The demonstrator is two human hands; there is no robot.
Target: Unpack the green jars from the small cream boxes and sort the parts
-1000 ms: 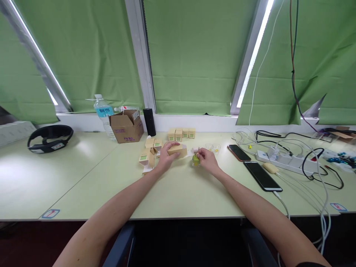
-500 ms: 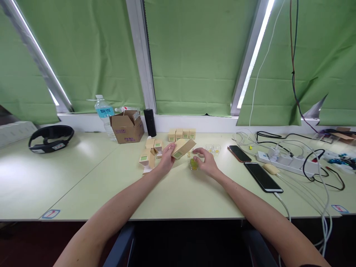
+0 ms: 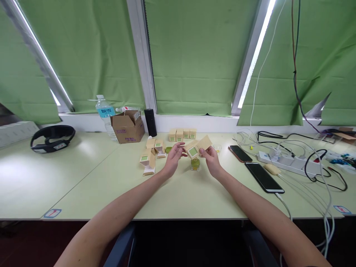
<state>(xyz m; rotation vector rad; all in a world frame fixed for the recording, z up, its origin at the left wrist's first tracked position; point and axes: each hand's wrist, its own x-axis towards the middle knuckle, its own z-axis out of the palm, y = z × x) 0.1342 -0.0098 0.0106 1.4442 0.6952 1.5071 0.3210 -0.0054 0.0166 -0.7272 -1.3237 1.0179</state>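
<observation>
1. Small box (image 3: 193, 151): held just above surface (image 3: 178, 200), tilted, green-marked end facing near side, flap (image 3: 205, 141) raised at right.
2. Done, judging by layout: held box opened; green jar (image 3: 195, 164) out and upright on surface, near side of held box. Likewise open: boxes at left (image 3: 147, 158), some with white inner flaps hanging out.
3. Remaining, as far as visible: held box, not yet put down; row of four boxes (image 3: 180, 133) at rear, seemingly closed and untouched. Contents of held box: cannot tell.
4. Right hand (image 3: 210, 154): pinched, thumb and fingers on right side of box, near base of flap. Forearm slanting in from lower right, palm turned inward.
5. Left hand (image 3: 174, 157): loosely open, fingers extended toward left edge of box, no firm hold evident; touching or just apart, cannot tell. Forearm slanting in from lower left.
6. Green piece (image 3: 168, 150): just behind left hand, partly hidden, identity unclear.
</observation>
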